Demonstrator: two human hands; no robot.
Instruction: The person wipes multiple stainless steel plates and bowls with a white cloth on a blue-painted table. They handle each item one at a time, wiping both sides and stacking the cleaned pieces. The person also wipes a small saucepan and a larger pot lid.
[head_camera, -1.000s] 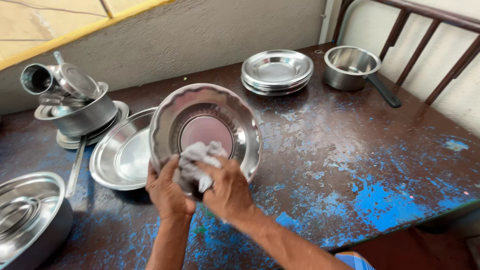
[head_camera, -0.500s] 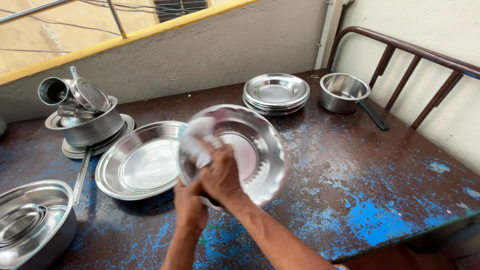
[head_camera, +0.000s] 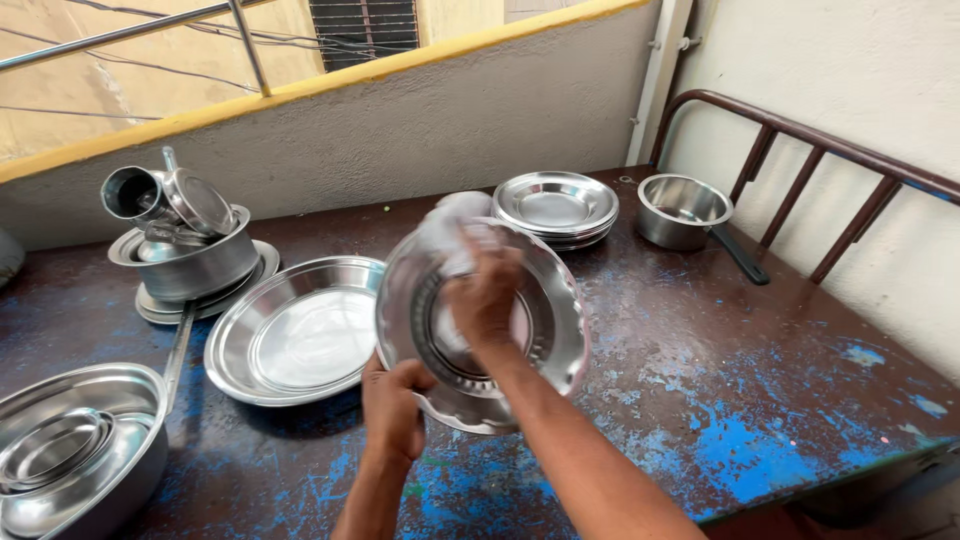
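I hold a round steel plate (head_camera: 545, 345) with a scalloped rim upright above the table, its inside facing me. My left hand (head_camera: 395, 405) grips its lower left edge. My right hand (head_camera: 485, 290) presses a white cloth (head_camera: 450, 225) against the plate's upper part; the cloth bunches over the top rim. A second large steel plate (head_camera: 300, 335) lies flat on the table just left of the held one.
A worn brown and blue table (head_camera: 720, 400) carries a stack of steel plates (head_camera: 556, 208), a steel saucepan with a black handle (head_camera: 690, 212), a pot piled with cups and lids (head_camera: 180, 245) and a steel bowl (head_camera: 70, 455) at front left. A railing runs along the right.
The cloth and my right hand have moved from the plate's lower middle up to its top rim. The plate has shifted right and risen; my head has lifted.
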